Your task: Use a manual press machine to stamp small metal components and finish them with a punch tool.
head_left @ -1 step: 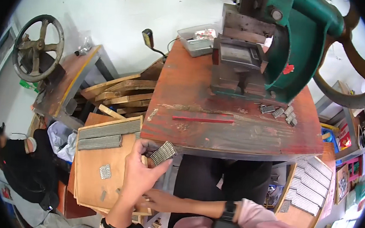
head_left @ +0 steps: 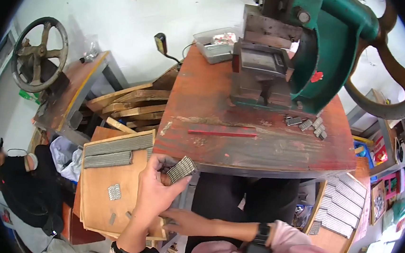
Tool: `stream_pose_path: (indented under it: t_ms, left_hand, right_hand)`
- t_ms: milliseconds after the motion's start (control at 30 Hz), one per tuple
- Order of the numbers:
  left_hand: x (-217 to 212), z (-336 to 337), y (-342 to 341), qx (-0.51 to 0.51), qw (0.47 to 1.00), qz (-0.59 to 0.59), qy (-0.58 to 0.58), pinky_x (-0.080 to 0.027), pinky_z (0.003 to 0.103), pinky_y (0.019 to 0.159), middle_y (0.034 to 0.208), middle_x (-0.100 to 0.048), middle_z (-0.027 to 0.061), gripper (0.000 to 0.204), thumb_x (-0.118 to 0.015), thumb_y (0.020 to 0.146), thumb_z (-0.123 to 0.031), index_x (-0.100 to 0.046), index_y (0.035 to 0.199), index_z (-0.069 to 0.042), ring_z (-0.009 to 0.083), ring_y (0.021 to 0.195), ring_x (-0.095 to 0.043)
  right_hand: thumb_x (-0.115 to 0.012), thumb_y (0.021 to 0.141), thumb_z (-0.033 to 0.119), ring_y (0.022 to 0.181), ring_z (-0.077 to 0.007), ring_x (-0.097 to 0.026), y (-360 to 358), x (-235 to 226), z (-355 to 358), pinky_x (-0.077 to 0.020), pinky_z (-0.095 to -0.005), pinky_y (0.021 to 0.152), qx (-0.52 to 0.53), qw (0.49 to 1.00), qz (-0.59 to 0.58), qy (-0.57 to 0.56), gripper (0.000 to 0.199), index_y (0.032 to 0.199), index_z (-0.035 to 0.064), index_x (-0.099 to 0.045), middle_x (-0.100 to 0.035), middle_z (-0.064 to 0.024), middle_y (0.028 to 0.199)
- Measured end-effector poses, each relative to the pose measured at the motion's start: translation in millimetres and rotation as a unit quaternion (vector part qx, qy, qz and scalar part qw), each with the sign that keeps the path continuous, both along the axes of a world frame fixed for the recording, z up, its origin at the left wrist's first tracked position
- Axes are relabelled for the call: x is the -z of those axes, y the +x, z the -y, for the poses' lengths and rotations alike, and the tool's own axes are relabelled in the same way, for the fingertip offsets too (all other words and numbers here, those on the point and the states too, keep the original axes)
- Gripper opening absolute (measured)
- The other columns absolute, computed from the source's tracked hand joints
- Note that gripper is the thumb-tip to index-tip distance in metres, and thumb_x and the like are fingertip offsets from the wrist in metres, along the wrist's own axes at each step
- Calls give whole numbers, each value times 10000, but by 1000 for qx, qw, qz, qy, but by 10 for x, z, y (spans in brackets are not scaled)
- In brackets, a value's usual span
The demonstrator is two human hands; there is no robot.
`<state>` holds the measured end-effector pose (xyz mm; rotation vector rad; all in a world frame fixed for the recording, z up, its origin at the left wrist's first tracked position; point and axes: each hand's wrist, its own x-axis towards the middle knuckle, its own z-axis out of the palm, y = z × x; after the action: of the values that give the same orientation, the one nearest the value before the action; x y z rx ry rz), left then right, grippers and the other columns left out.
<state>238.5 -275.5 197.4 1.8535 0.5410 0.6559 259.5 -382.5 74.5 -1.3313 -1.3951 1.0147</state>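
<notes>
On the wooden bench (head_left: 196,88), a clear plastic container (head_left: 220,58) sits at the far left corner and a flat red bar (head_left: 222,131) lies near the front edge, while wooden planks (head_left: 139,109) are piled off the left edge, near a side bench (head_left: 78,88) with a spoked handwheel (head_left: 41,51).

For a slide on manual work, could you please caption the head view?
Left hand holding a block of ridged grey pieces near the edge of a worn bench bearing a green press.

Grey ridged metal block (head_left: 182,169): dark parallel stripes
Green curved metal press frame (head_left: 330,65): single red patch
Red-brown flat wooden tabletop (head_left: 205,91): blackish streaks, pale scuffs
Pink fabric sleeve (head_left: 293,248): plain, pale
</notes>
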Motion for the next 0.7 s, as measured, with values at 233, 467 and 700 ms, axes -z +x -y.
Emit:
stream_pose_path:
  t_ms: [233, 467, 700]
  left_hand:
    - [98, 271, 864, 135, 972, 48, 187, -487, 325, 747, 873, -618, 125, 412, -793, 677, -117, -543, 990, -19, 219, 815, -619]
    - [145, 555, 1379, 231, 939, 18, 254, -466, 403, 838, 1083, -562, 195, 624, -802, 677, -158, -474, 1187, -10, 356, 961, -591]
    - [208, 476, 1333, 227, 951, 17, 211, -462, 390, 886, 1183, -552, 190, 984, -854, 597, -176, -303, 1402, -44, 309, 1032, -582]
  right_hand:
    - [-702, 778, 65, 922, -357, -609, 1440, -1225, 1160, -518, -387, 788, 278, 888, 334, 150, 389, 1140, -5, -579, -608, -171, 1040]
    - [-668, 778, 58, 1174, -379, -464, 2087, -1474, 1256, -397, -431, 980, 251, 889, 377, 65, 563, 1293, 1, -449, -458, -200, 1253]
    - [-692, 726, 86, 1041, -381, -507, 2242, -1464, 1182, -415, -447, 916, 178, 863, 467, 75, 539, 1211, -38, -494, -539, -192, 1068]
